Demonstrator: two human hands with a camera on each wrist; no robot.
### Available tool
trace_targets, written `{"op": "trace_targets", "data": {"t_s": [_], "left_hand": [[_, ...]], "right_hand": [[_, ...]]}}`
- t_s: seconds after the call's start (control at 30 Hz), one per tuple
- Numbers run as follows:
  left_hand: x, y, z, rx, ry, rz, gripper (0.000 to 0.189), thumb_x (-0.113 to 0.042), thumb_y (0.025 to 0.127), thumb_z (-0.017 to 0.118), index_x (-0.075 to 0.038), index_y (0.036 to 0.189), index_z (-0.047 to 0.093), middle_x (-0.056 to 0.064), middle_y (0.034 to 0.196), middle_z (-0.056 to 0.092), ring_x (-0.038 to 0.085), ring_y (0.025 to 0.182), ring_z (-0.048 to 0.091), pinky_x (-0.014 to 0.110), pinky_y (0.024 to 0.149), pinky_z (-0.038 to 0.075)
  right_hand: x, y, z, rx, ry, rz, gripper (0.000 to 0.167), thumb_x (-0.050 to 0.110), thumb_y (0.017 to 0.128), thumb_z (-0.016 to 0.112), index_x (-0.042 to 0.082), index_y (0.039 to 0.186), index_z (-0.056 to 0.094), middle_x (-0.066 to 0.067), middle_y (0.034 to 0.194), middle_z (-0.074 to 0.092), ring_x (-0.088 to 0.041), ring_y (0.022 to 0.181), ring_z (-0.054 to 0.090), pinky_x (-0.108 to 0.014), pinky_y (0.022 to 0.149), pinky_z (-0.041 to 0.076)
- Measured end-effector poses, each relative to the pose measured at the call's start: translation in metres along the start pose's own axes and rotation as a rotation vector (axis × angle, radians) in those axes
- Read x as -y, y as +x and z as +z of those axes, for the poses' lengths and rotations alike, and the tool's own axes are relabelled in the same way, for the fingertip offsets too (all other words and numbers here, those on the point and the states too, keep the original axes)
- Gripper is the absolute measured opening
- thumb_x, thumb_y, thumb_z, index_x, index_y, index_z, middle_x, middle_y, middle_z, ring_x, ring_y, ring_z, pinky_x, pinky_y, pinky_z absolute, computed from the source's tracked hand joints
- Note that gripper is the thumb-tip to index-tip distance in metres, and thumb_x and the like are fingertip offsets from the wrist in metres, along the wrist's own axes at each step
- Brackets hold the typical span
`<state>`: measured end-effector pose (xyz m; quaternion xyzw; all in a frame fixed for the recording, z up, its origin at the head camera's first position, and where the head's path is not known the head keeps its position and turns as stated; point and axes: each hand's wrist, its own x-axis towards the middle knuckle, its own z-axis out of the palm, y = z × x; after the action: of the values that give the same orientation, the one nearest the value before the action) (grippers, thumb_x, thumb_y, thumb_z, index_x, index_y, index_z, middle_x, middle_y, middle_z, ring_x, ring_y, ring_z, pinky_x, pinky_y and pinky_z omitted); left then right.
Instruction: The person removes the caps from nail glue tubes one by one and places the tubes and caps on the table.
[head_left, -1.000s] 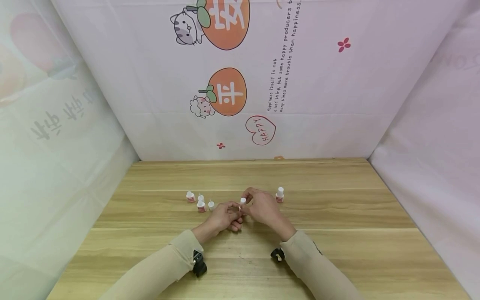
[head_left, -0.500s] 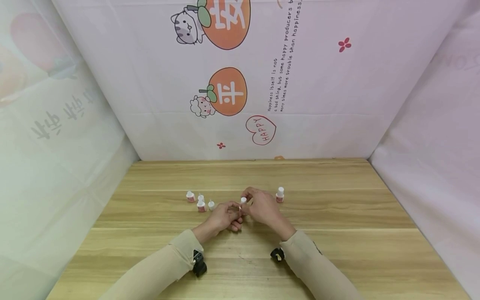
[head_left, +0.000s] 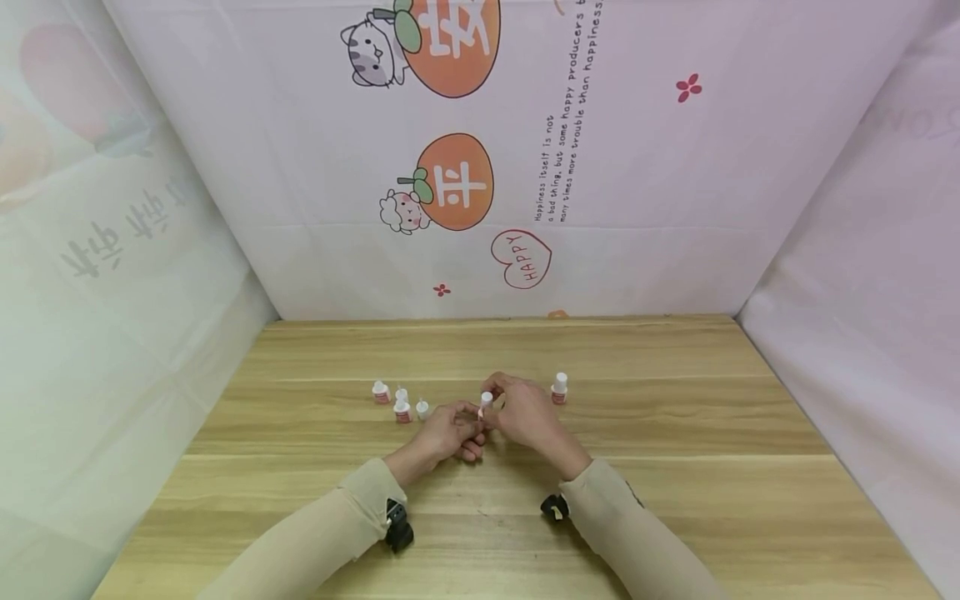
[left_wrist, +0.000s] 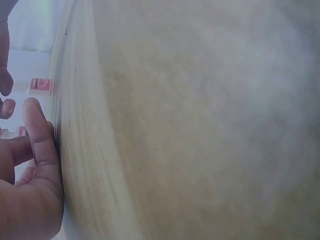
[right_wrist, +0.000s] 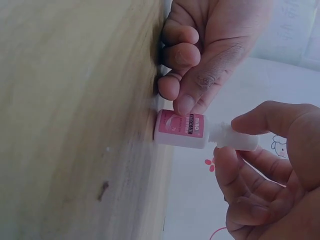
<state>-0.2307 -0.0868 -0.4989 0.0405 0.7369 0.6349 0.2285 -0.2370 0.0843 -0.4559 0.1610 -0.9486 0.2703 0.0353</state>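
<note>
The small pink-labelled white plastic bottle could tip if left fingers, seemingly gripping it, slip while right fingers pinching its round white cap pull sideways.

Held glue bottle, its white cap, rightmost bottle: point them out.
Held glue bottle [right_wrist: 181,125]: right wrist view, printed front face.
White cap [right_wrist: 246,142]: right wrist view, exposed side.
Rightmost bottle [head_left: 559,389]: head view, shoulder.
</note>
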Motion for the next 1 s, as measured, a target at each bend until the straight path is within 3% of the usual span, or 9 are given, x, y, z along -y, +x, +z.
{"op": "trace_targets", "data": {"t_s": [0.27,0.43,0.6,1.0], "left_hand": [[-0.001,0.0,0.0,0.002,0.005,0.005,0.021,-0.003,0.101,0.054,0.004,0.121,0.056,0.014,0.084,0.068,0.01,0.06,0.066,0.026,0.058,0.061],[0.0,0.001,-0.001,0.001,0.006,0.008,0.021,-0.004,0.101,0.054,0.004,0.121,0.055,0.013,0.084,0.068,0.01,0.061,0.067,0.026,0.058,0.062],[0.001,0.001,-0.002,-0.003,0.015,0.006,0.023,-0.004,0.102,0.053,0.003,0.123,0.056,0.013,0.086,0.069,0.011,0.062,0.067,0.027,0.059,0.062],[0.005,-0.001,-0.004,-0.017,0.024,0.012,0.024,-0.003,0.101,0.054,0.004,0.123,0.056,0.014,0.086,0.07,0.012,0.061,0.068,0.028,0.059,0.062]], "right_hand": [[0.0,0.0,-0.001,0.0,0.012,0.008,0.018,0.026,0.084,0.076,0.024,0.099,0.067,0.005,0.095,0.071,-0.014,0.076,0.058,-0.027,0.064,0.046],[0.001,0.0,-0.002,-0.015,0.016,-0.005,0.022,0.022,0.084,0.073,0.022,0.106,0.068,0.003,0.097,0.072,-0.013,0.072,0.056,-0.026,0.061,0.044],[0.001,0.001,-0.004,-0.021,0.068,0.024,0.02,0.025,0.091,0.068,0.021,0.11,0.067,0.004,0.098,0.071,-0.008,0.066,0.056,-0.024,0.057,0.045],[0.001,0.0,-0.014,-0.054,0.195,0.035,0.013,0.027,0.089,0.073,0.02,0.097,0.066,0.006,0.086,0.065,-0.007,0.071,0.058,-0.022,0.057,0.047]]}}
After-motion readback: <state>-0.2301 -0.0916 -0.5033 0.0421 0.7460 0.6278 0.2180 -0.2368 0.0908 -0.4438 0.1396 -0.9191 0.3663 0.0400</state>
